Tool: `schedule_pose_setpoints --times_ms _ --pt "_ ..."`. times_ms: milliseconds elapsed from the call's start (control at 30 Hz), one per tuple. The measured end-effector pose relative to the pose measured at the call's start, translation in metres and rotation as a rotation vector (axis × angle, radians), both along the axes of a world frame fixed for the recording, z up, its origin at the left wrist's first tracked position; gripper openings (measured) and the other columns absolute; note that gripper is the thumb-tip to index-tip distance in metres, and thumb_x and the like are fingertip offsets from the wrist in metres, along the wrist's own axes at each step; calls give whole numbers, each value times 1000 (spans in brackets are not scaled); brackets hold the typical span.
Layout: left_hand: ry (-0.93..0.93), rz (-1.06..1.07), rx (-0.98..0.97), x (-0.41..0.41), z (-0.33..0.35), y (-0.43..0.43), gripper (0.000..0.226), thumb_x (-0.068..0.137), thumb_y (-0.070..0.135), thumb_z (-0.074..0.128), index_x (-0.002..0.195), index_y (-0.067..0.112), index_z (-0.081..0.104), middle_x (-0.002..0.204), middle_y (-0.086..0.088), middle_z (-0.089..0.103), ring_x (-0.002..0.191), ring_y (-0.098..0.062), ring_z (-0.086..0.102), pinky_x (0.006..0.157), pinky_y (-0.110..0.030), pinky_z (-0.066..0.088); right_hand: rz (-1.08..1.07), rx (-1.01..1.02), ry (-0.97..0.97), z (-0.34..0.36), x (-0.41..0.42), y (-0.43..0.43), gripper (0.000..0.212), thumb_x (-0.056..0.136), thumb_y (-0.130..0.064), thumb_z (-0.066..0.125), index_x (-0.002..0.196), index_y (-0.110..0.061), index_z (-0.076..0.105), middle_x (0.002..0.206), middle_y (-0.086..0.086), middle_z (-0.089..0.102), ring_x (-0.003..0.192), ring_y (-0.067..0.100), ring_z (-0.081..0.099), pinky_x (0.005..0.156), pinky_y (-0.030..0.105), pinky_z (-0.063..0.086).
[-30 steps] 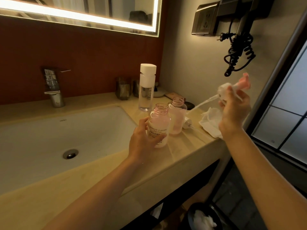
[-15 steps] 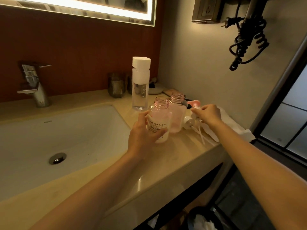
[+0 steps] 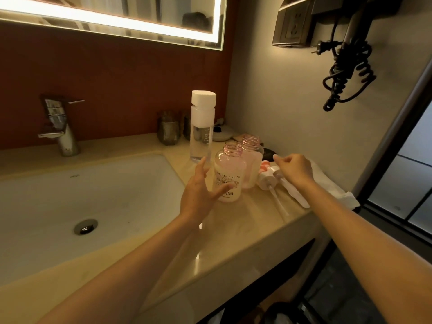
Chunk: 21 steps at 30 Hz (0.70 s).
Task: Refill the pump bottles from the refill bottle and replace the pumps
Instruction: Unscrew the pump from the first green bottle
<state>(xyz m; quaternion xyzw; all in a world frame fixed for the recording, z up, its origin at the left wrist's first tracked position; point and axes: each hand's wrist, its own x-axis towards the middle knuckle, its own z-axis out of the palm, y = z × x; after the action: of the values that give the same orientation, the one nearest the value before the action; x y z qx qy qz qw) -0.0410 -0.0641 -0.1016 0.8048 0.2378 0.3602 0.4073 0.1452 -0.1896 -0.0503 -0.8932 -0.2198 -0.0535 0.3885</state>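
Note:
Two pink pump bottles stand uncapped on the counter: the labelled front bottle (image 3: 230,176) and the second bottle (image 3: 252,164) just behind it to the right. The tall clear refill bottle (image 3: 202,127) with a white cap stands behind them. My left hand (image 3: 201,195) is beside the front bottle with fingers spread, the thumb lying across its label, not gripping it. Two removed pumps (image 3: 268,177) lie on the counter right of the bottles, their tubes (image 3: 279,204) pointing toward me. My right hand (image 3: 295,170) hovers just above them, loosely curled and holding nothing.
A white cloth (image 3: 327,190) lies at the counter's right end under my right wrist. The sink basin (image 3: 70,195) and faucet (image 3: 63,127) are to the left. Two dark glasses (image 3: 168,128) and a small dish (image 3: 221,134) stand by the back wall. A hair dryer cord (image 3: 346,73) hangs above.
My right hand brought the pump down from the air, laid it on the counter beside the other one and let go. My left hand loosened its grip on the front bottle.

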Motion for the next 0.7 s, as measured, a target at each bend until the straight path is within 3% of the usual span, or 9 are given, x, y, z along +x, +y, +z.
schedule_pose_setpoints --times_ms 133,233,300,433,567,700 --pt "1 67 6 -26 14 0 84 75 56 56 143 20 24 135 -8 49 119 -22 50 95 -37 44 -19 290 -187 18 -42 0 33 93 -34 51 97 -4 64 96 11 67 82 18 56 71 29 44" --pt "-31 117 31 -52 26 0 74 83 51 52 142 16 26 132 -9 52 115 -22 53 91 -35 45 72 404 -230 31 -91 12 29 93 -33 52 95 -7 64 87 4 64 78 13 53 63 19 39" --pt "-68 156 57 -79 34 1 71 84 51 51 141 14 30 129 -9 54 112 -21 54 90 -36 47 212 427 -193 38 -129 25 28 93 -32 52 99 -7 63 88 0 61 81 12 54 60 13 37" --pt "-140 246 79 -140 43 13 63 87 49 51 137 14 35 124 -7 57 107 -17 56 88 -35 49 480 431 -144 40 -200 57 26 92 -32 52 103 -9 61 93 -2 61 84 11 56 73 18 44" --pt "-164 465 112 -229 38 36 55 89 46 50 133 15 41 120 -6 60 103 -16 59 81 -25 48 727 383 -72 33 -292 101 28 93 -32 50 106 -10 60 90 -1 60 81 11 56 65 13 45" --pt "-216 720 105 -318 31 49 47 89 41 53 126 12 47 112 -7 64 97 -15 60 77 -21 46 950 347 112 20 -375 141 23 94 -34 48 98 -13 58 85 0 60 81 15 57 69 22 47"
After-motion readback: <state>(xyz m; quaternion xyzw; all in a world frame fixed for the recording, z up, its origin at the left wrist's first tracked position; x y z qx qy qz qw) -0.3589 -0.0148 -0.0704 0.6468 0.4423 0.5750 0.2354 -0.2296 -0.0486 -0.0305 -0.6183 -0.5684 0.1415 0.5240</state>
